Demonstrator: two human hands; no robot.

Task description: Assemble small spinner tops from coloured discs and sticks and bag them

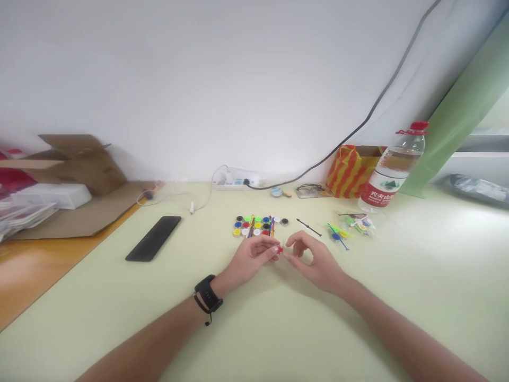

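Observation:
My left hand (pixel 252 260), with a black watch on its wrist, pinches a small red piece (pixel 280 249) between thumb and fingertips just above the pale green table (pixel 254 329). My right hand (pixel 314 260) meets it from the right, fingers curled, its fingertips touching the same red piece. Just beyond the hands lies a cluster of small coloured round pieces and sticks (pixel 258 225). A thin black stick (pixel 308 227) lies to the right of the cluster.
A black phone (pixel 154 237) lies at left. A water bottle (pixel 392 170), a striped bag (pixel 348 172), glasses (pixel 310 189) and a power strip (pixel 236 183) line the wall. More coloured pieces in a clear bag (pixel 356 223) sit at right. Cardboard (pixel 79 175) is at far left.

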